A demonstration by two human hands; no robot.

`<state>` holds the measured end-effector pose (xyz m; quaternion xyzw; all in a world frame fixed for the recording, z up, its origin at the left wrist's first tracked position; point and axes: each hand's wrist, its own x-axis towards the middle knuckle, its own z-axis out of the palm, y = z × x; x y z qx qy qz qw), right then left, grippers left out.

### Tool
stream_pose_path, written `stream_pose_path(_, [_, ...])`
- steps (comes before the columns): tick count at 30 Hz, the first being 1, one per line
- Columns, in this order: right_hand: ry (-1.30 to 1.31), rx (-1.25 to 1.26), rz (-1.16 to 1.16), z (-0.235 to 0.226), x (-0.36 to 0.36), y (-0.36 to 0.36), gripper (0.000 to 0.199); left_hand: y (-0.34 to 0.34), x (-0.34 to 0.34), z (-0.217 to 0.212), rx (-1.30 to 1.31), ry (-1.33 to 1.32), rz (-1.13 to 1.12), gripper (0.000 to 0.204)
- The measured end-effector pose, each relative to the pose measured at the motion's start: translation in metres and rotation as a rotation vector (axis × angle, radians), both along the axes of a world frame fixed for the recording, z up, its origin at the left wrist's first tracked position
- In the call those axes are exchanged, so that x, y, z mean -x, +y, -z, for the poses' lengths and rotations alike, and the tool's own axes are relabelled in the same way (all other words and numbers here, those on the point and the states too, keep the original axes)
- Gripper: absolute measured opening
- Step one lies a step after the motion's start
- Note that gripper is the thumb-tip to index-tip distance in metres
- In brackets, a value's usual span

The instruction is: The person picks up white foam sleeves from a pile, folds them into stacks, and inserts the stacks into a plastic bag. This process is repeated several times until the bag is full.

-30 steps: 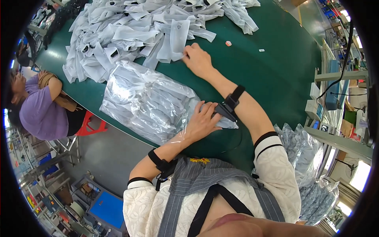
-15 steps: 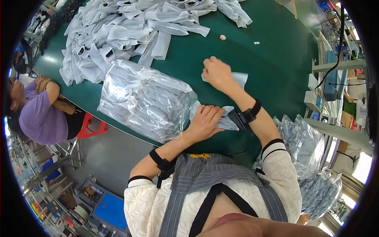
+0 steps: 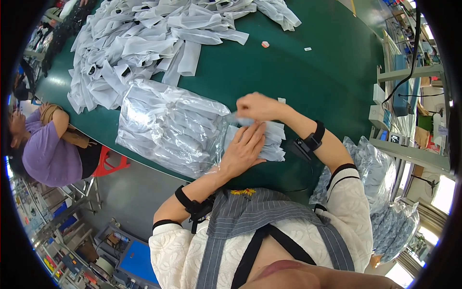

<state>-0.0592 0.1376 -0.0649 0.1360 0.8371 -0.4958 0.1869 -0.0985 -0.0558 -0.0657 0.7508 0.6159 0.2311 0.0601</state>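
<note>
On the green table, a big clear plastic bag packed with white pouches lies in front of me to the left, its mouth end toward my hands. My left hand lies with fingers stretched over a small stack of white pouches at that end. Just beyond it, my right hand is closed in a fist. Translucent material shows below the fist's left side; whether it is the bag's edge or a pouch, I cannot tell. A small white piece shows beside the right wrist.
A heap of loose white pouches covers the far left of the table. An orange-and-white sticker and a small white tag lie farther off. Filled bags stand at the right. A person in purple sits at the left.
My right hand has moved left and nearer, from beyond the stack to just above my left hand. My left hand stays on the pouches, shifted slightly.
</note>
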Motion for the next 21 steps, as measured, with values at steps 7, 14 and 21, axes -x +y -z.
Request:
stream_pose_path(7, [0.564, -0.109, 0.322, 0.011, 0.024, 0.064, 0.019, 0.007, 0.013, 0.004, 0.058, -0.111, -0.028, 0.065])
stream_pose_path(14, [0.301, -0.814, 1.159, 0.032, -0.007, 0.246, 0.026, 0.006, -0.006, -0.012, 0.047, -0.21, -0.003, 0.067])
stream_pose_path(21, [0.868, -0.87, 1.027, -0.086, -0.053, 0.106, 0.023, 0.0, -0.029, 0.015, 0.047, -0.229, 0.027, 0.076])
